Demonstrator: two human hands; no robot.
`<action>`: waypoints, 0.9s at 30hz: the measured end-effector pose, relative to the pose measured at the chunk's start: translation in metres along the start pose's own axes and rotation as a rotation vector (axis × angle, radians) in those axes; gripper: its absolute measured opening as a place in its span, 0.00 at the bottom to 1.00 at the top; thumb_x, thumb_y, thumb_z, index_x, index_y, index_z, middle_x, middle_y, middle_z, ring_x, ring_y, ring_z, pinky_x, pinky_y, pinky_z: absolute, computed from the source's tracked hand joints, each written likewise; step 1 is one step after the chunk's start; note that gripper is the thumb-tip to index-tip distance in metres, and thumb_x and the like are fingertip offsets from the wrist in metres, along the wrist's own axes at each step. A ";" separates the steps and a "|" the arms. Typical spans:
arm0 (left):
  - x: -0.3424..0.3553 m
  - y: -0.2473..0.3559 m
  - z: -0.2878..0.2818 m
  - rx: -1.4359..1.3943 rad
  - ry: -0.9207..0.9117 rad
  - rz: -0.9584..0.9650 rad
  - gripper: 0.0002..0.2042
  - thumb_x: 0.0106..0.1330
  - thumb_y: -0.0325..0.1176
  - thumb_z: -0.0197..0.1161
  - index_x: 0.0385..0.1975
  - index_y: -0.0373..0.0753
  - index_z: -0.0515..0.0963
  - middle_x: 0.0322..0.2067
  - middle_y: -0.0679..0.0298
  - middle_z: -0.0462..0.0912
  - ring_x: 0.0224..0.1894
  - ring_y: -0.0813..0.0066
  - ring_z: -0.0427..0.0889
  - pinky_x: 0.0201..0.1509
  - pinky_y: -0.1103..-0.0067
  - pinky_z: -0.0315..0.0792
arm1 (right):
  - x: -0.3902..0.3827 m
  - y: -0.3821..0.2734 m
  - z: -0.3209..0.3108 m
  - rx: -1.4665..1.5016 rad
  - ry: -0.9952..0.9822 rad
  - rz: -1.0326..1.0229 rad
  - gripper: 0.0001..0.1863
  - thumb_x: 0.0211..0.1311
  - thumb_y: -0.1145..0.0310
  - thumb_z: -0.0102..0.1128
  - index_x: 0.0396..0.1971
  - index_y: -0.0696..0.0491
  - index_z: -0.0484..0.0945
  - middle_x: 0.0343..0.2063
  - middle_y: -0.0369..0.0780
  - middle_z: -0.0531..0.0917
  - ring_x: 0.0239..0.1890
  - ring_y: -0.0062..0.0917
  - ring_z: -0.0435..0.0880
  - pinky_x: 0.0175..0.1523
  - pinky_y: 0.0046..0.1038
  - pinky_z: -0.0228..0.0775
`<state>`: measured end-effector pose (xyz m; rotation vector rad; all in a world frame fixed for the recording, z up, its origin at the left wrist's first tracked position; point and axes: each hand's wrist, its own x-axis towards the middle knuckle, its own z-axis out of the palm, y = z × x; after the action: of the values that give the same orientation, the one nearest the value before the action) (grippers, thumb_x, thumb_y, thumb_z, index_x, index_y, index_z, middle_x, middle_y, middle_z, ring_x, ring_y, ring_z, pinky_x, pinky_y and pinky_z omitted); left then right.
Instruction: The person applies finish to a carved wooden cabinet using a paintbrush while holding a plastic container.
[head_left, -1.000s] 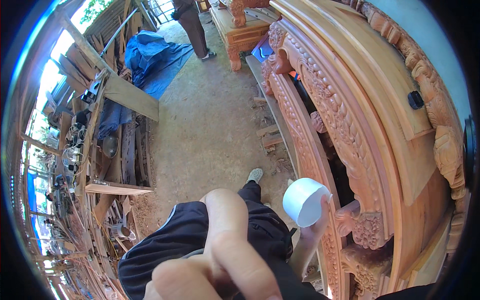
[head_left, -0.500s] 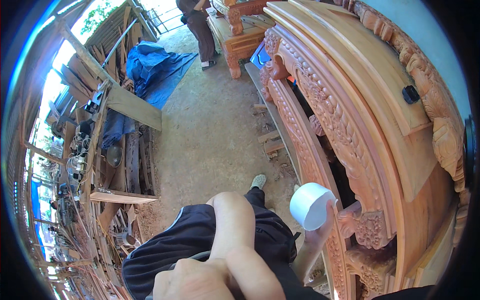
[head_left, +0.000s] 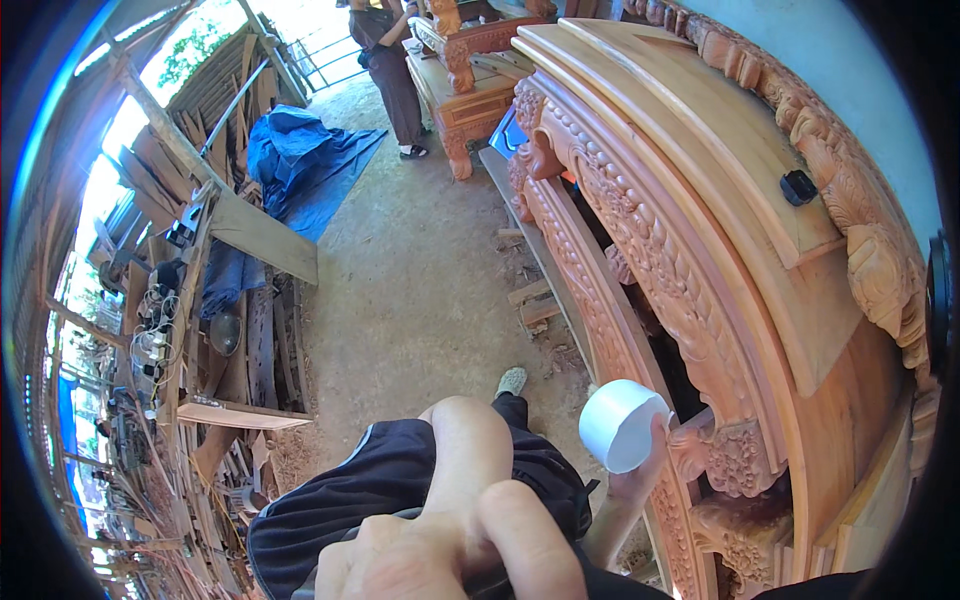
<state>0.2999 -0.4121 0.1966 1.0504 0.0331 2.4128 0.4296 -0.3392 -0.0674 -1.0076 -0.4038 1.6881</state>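
Where a clock face is laid over the view, a short white cylinder [head_left: 625, 426], smooth and matt, is found between four and five o'clock, tilted, with its broad round end turned toward the viewer. It is gripped from below and from its right side by the right hand [head_left: 640, 478], with a fingertip pressed near the rim. Between six and seven o'clock, the left hand [head_left: 410, 555] is seen very close up, its fingers curled and partly cut off by the lower edge; whether anything is held in it cannot be told. Beneath the bent left arm, dark, softly creased cloth [head_left: 350, 490] is worn. From one to five o'clock, the side is filled by reddish-brown carved woodwork [head_left: 650, 225], worked into beaded and leafy relief, beside smooth, pale, curving boards, on which a small black object [head_left: 798, 188] is placed. At twelve o'clock, carved wooden furniture [head_left: 475, 110] is seen, with a darkly dressed person [head_left: 395, 85] standing beside it at eleven. Crumpled blue sheeting [head_left: 300, 165] is spread at ten o'clock, and rough planks are crowded at nine. Dull, dusty floor [head_left: 420, 280] is shown at the centre.
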 end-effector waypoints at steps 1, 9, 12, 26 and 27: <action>-0.002 0.000 0.004 0.028 0.061 -0.018 0.08 0.54 0.41 0.79 0.22 0.59 0.84 0.28 0.84 0.81 0.41 0.77 0.72 0.49 0.81 0.56 | 0.002 0.001 -0.005 0.003 -0.005 0.004 0.29 0.70 0.52 0.57 0.61 0.58 0.70 0.54 0.42 0.77 0.57 0.33 0.78 0.60 0.38 0.71; -0.003 0.016 -0.011 0.163 0.021 -0.191 0.06 0.63 0.42 0.70 0.34 0.54 0.81 0.34 0.73 0.80 0.43 0.69 0.75 0.50 0.77 0.61 | 0.001 0.003 -0.010 0.064 -0.004 0.020 0.27 0.71 0.54 0.57 0.61 0.57 0.70 0.52 0.41 0.79 0.55 0.33 0.79 0.57 0.37 0.73; 0.007 0.024 -0.016 0.316 -0.088 -0.448 0.11 0.75 0.44 0.53 0.48 0.47 0.73 0.44 0.60 0.75 0.41 0.62 0.77 0.45 0.75 0.62 | 0.007 0.005 -0.017 0.126 0.031 0.064 0.26 0.70 0.55 0.58 0.60 0.57 0.71 0.51 0.41 0.80 0.54 0.32 0.79 0.56 0.37 0.74; -0.022 -0.008 -0.038 -0.113 -0.135 -0.432 0.20 0.59 0.46 0.76 0.50 0.51 0.80 0.39 0.68 0.86 0.52 0.65 0.78 0.65 0.68 0.62 | 0.006 0.017 -0.019 0.145 0.062 0.016 0.28 0.70 0.52 0.58 0.61 0.57 0.70 0.52 0.42 0.79 0.55 0.35 0.79 0.57 0.39 0.73; -0.015 -0.010 -0.044 -0.122 -0.142 -0.439 0.20 0.59 0.46 0.76 0.50 0.51 0.80 0.39 0.68 0.86 0.52 0.65 0.78 0.65 0.68 0.62 | 0.007 0.014 -0.018 0.148 0.004 0.034 0.28 0.71 0.52 0.57 0.61 0.57 0.70 0.51 0.42 0.79 0.54 0.35 0.79 0.57 0.39 0.73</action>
<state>0.2825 -0.4030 0.1530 1.0316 0.0599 1.9201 0.4347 -0.3420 -0.0903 -0.9136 -0.2563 1.7197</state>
